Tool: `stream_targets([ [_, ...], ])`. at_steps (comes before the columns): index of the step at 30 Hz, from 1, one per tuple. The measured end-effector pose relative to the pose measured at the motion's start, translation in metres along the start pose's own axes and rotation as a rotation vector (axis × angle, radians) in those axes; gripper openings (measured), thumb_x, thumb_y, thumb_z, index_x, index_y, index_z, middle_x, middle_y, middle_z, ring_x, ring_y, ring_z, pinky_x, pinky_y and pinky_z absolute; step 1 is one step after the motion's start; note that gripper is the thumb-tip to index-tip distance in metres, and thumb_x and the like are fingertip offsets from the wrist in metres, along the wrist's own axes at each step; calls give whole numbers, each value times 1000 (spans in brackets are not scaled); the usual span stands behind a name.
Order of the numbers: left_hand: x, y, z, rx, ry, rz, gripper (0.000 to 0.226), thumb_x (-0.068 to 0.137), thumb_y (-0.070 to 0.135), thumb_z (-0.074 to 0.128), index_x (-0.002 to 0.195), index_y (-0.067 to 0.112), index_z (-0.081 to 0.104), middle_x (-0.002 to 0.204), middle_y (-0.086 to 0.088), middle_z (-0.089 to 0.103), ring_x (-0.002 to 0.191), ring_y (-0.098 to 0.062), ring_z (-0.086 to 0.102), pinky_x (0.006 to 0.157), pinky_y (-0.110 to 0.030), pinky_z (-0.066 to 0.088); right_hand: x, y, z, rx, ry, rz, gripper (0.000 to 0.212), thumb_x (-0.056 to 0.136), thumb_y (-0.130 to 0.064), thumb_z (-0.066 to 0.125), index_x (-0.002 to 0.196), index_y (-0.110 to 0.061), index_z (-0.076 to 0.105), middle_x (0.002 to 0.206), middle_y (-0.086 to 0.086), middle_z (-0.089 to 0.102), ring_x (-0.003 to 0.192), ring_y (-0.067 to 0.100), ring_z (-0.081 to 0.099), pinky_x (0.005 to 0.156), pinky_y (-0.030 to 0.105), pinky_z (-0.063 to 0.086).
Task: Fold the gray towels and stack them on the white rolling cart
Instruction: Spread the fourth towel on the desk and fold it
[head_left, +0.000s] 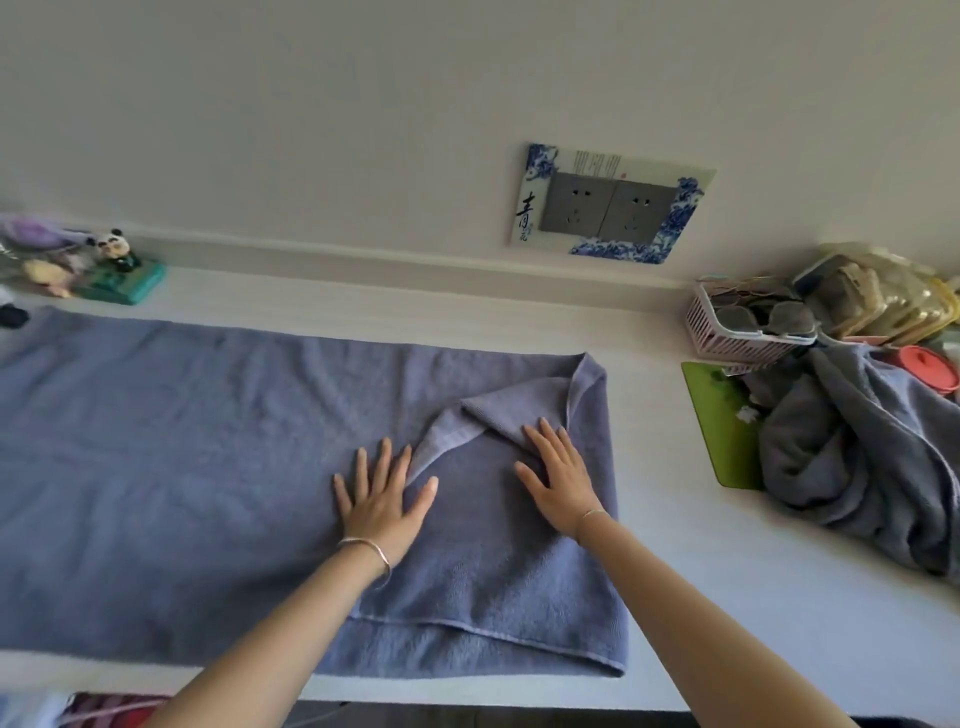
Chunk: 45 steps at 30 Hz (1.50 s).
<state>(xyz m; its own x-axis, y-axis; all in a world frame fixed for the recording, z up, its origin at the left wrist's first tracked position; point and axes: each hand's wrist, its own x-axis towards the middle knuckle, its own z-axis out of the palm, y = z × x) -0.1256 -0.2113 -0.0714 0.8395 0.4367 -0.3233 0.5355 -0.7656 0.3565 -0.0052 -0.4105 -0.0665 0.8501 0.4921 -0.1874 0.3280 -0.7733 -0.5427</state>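
1. at the far left a small glossy panda figurine (111, 248) is sitting on a teal box (132, 285) against the wall.
2. a gray towel (156, 467), thick terry with a stitched hem, is lying spread flat over the white table (701, 571). its right end is lying folded back over itself, with one corner flipped into a triangular flap.
3. the left hand (382, 499) is pressing flat on the folded layer, fingers straight and spread apart, gripping nothing. a thin metal bangle is circling the wrist.
4. the right hand (558, 478) is pressing flat too, fingertips touching the flap, fingers straight and apart, holding nothing. a fine bracelet is showing at the wrist.
5. on the wall a glossy socket plate (613, 205) with blue-and-white porcelain-style patterning is framing two gray outlets. a black brush character "青" is running down its left edge; the smaller writing is too small to read.
6. a pink slatted plastic basket (743, 340) is standing at the table's back right.
7. a crumpled gray towel pile (857, 457) is slumping over a bright green mat (719, 415) on the right.
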Motion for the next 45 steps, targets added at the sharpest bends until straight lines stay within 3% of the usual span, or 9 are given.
stream_targets([
  [9,-13,73,29,30,-120,175,56,94,58,28,146,39,18,157,8,-13,142,-30,-21,110,-56,-14,-33,71,-60,10,74,136,54,87,-42,61,136,-28,44,149,-9,34,141,17,24,114,32,21],
  [14,-3,91,35,-168,110,239,31,90,38,55,112,18,62,147,-4,39,140,-35,20,114,-46,14,-15,84,-97,-166,184,190,25,82,-26,70,104,-18,67,109,7,57,105,28,53,87,35,42],
  [19,-2,88,23,-227,240,300,56,80,55,36,82,10,69,101,-8,68,94,-34,55,84,-38,44,19,46,-138,220,237,125,25,87,-15,65,110,-5,65,101,6,65,91,16,58,78,24,42],
  [23,-9,86,10,-258,55,296,24,92,41,50,80,20,53,80,-1,64,82,-27,60,67,-33,41,43,29,-150,539,348,115,35,91,-6,57,126,-8,55,122,2,55,113,12,50,81,13,41],
  [27,-10,80,6,-291,-54,226,19,93,37,52,94,19,55,88,1,67,82,-19,62,70,-29,44,58,31,-135,145,239,-72,41,84,9,49,117,-11,63,127,8,58,121,23,50,100,24,35],
  [32,-9,77,6,-274,-121,211,27,93,38,51,104,14,58,71,8,55,77,-22,59,62,-24,36,60,31,-116,-251,-235,-132,56,85,8,45,132,-21,53,141,5,46,125,25,47,100,31,42],
  [35,-8,79,4,-254,-134,226,28,93,40,51,103,16,59,85,-1,66,84,-22,62,63,-24,38,63,34,-107,-355,-214,-128,56,83,-9,59,132,-35,50,144,-3,40,137,22,28,114,44,24],
  [38,-7,80,3,-253,-145,244,24,94,40,50,98,18,58,80,1,65,74,-19,59,61,-24,38,65,41,-102,-417,-211,-152,50,83,-32,65,130,-38,50,140,-5,43,136,20,29,117,41,12],
  [45,-5,77,5,-287,-80,246,41,96,33,46,59,23,32,51,5,31,48,-10,28,51,-28,23,80,51,-103,-603,-19,-292,28,95,-26,49,120,-27,61,135,-1,49,131,17,37,117,34,6],
])
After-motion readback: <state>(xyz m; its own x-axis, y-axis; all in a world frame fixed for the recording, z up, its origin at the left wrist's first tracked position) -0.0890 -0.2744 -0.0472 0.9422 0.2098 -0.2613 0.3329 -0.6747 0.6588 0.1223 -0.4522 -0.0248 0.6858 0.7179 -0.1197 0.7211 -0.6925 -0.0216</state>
